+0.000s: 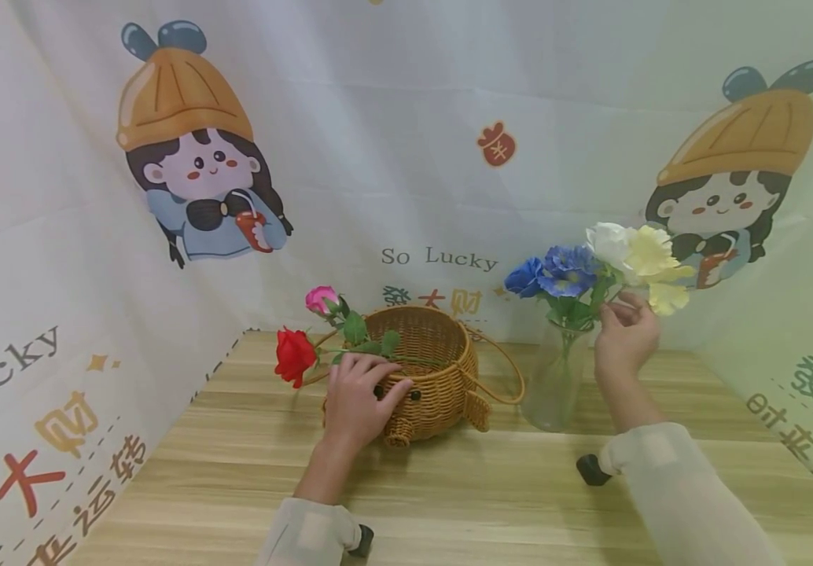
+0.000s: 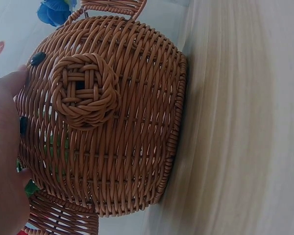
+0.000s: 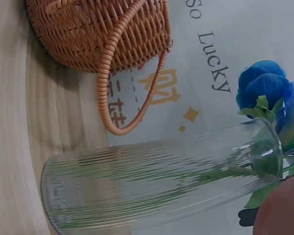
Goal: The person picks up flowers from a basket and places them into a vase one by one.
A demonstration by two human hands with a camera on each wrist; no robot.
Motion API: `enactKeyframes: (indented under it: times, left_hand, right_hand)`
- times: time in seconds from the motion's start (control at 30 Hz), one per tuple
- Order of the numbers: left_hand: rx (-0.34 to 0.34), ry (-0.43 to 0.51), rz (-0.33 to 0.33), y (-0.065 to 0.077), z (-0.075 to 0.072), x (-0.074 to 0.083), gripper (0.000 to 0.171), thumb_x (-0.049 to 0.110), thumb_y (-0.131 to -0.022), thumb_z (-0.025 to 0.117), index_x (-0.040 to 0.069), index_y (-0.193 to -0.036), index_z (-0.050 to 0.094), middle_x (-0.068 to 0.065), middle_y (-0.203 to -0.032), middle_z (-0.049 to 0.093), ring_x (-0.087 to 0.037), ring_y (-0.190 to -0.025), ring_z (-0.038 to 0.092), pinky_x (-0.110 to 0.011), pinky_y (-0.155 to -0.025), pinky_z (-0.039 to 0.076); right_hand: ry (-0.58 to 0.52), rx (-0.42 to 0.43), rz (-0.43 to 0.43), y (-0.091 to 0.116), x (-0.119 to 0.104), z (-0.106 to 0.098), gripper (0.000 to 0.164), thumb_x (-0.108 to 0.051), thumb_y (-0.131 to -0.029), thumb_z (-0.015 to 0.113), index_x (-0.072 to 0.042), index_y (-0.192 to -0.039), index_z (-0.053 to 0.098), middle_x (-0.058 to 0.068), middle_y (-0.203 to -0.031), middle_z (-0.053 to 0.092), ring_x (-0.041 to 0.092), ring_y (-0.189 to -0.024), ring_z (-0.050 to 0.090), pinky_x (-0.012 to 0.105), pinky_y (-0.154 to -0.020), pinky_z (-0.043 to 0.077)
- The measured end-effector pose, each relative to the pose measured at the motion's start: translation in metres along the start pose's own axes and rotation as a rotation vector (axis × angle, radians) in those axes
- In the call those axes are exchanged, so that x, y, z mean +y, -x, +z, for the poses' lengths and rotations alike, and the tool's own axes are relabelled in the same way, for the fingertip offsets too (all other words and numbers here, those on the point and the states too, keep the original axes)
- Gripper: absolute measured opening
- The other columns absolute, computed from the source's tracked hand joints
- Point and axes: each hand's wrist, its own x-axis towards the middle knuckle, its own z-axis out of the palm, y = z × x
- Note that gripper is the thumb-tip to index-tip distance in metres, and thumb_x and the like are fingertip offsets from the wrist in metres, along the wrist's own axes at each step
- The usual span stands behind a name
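In the head view my left hand (image 1: 360, 401) holds the near rim of a brown wicker basket (image 1: 442, 401) with a snout and dark eyes, thumb along its front. A red rose (image 1: 295, 356) and a pink rose (image 1: 322, 299) lean out over the basket's left side. My right hand (image 1: 626, 338) pinches just under a yellow flower (image 1: 654, 255), right by the mouth of a clear glass vase (image 1: 553, 385); the stem is hidden by the fingers. Blue flowers (image 1: 568, 270) and a white flower (image 1: 610, 245) cluster above the vase, with green stems (image 3: 186, 183) inside the ribbed glass.
The basket's looped handle (image 1: 509, 369) hangs out to the right, close to the vase. Both stand on a wood-grain table (image 1: 449, 503). Behind them hangs a printed white cloth (image 1: 378, 157), with more cloth at both sides.
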Motion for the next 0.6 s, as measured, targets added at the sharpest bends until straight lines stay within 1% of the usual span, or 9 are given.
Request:
enactKeyframes:
  times: [0.07,0.17,0.23,0.37,0.43,0.47,0.53,0.6]
  left_hand:
    - [0.000,-0.001,0.001,0.000,0.000,0.000,0.029,0.043,-0.087,0.071,0.017,-0.099,0.077,-0.001,-0.101,0.068,-0.024,-0.097,0.051,-0.045,-0.081,0.037]
    - [-0.002,-0.001,0.000,0.000,0.000,0.000,0.029,0.043,-0.087,0.071,0.017,-0.099,0.077,-0.001,-0.101,0.068,-0.024,-0.097,0.051,-0.045,-0.081,0.037]
    - [-0.001,0.000,0.000,0.000,0.000,0.000,0.029,0.043,-0.087,0.071,0.017,-0.099,0.077,-0.001,-0.101,0.068,-0.024,-0.097,0.051,-0.045,-0.081,0.037]
    - [-0.002,0.000,0.000,0.000,0.000,0.000,0.029,0.043,-0.087,0.071,0.017,-0.099,0.077,-0.001,-0.101,0.068,-0.024,-0.097,0.051,-0.045,-0.082,0.037]
    - [-0.002,0.001,0.001,0.000,0.000,0.000,0.029,0.043,-0.087,0.071,0.017,-0.099,0.077,-0.001,-0.101,0.068,-0.024,-0.097,0.051,-0.045,-0.082,0.037]
    - [-0.003,0.002,0.001,0.000,-0.001,0.001,0.029,0.043,-0.087,0.071,0.017,-0.099,0.077,-0.001,-0.101,0.068,-0.024,-0.097,0.051,-0.045,-0.082,0.037]
    - [-0.003,0.005,0.001,0.000,-0.001,0.001,0.030,0.043,-0.087,0.071,0.017,-0.099,0.077,-0.001,-0.101,0.068,-0.025,-0.097,0.051,-0.045,-0.082,0.037]
    - [0.000,0.007,0.002,0.000,-0.001,0.000,0.029,0.042,-0.087,0.071,0.017,-0.099,0.077,-0.001,-0.101,0.068,-0.024,-0.097,0.051,-0.045,-0.082,0.037]
  right_hand:
    - [0.034,-0.004,-0.001,0.001,0.001,0.001,0.027,-0.002,-0.088,0.068,-0.010,-0.114,0.066,-0.006,-0.088,0.067,0.003,-0.079,0.055,0.023,-0.078,0.048]
    - [0.078,-0.014,-0.005,0.004,0.004,0.000,0.029,-0.005,-0.090,0.066,-0.008,-0.119,0.064,0.002,-0.099,0.068,0.004,-0.083,0.054,0.023,-0.079,0.048]
    - [0.086,-0.021,-0.011,0.007,0.006,0.000,0.030,-0.007,-0.092,0.065,-0.006,-0.121,0.062,0.002,-0.100,0.067,0.005,-0.085,0.054,0.024,-0.079,0.047]
    - [0.098,-0.033,-0.031,0.012,0.010,-0.002,0.031,-0.009,-0.093,0.064,-0.005,-0.124,0.060,-0.005,-0.095,0.061,0.006,-0.086,0.053,0.023,-0.076,0.048]
    - [0.094,-0.042,-0.037,0.016,0.013,-0.004,0.032,-0.011,-0.095,0.062,-0.004,-0.125,0.058,-0.002,-0.099,0.061,0.007,-0.089,0.053,0.023,-0.077,0.048]
    - [0.089,-0.047,-0.033,0.018,0.014,-0.004,0.032,-0.012,-0.095,0.062,-0.003,-0.126,0.058,-0.001,-0.105,0.061,0.008,-0.092,0.053,0.023,-0.078,0.048]
    - [0.080,-0.052,-0.033,0.022,0.016,-0.006,0.030,-0.014,-0.096,0.061,-0.002,-0.123,0.057,0.004,-0.116,0.062,0.011,-0.097,0.053,0.024,-0.082,0.047]
    - [0.072,-0.054,-0.046,0.026,0.019,-0.007,0.028,-0.014,-0.096,0.061,0.000,-0.121,0.057,0.006,-0.120,0.061,0.013,-0.101,0.053,0.025,-0.086,0.045]
